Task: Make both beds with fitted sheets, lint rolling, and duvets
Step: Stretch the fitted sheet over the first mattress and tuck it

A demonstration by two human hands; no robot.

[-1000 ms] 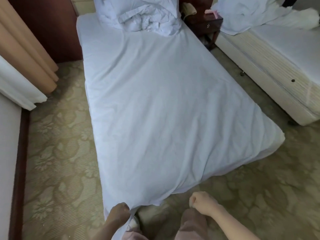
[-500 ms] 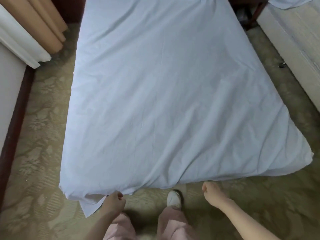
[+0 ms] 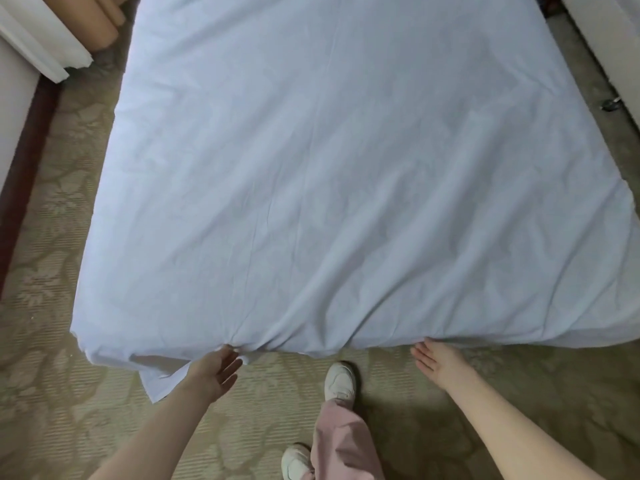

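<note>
A pale white sheet [image 3: 329, 174] is spread over the bed and fills most of the head view, lightly creased toward the foot. Its loose edge hangs over the foot of the bed, with a corner flap drooping at the lower left. My left hand [image 3: 218, 370] reaches to that foot edge with fingers straight, fingertips touching the bunched cloth. My right hand [image 3: 438, 362] is spread flat with straight fingers, its tips at the sheet's hanging edge further right. Neither hand grips the cloth.
Patterned beige carpet [image 3: 62, 393] surrounds the bed. The second bed's base [image 3: 613, 46] runs along the far right. Curtains [image 3: 52, 32] and a dark wooden skirting [image 3: 20, 161] stand at the left. My white shoes [image 3: 341, 381] and pink trousers are at the bed's foot.
Both hands were closed fists below the sheet's foot edge; now both have uncurled, fingers straight, reaching up to the edge. The view has dropped closer to the bed.
</note>
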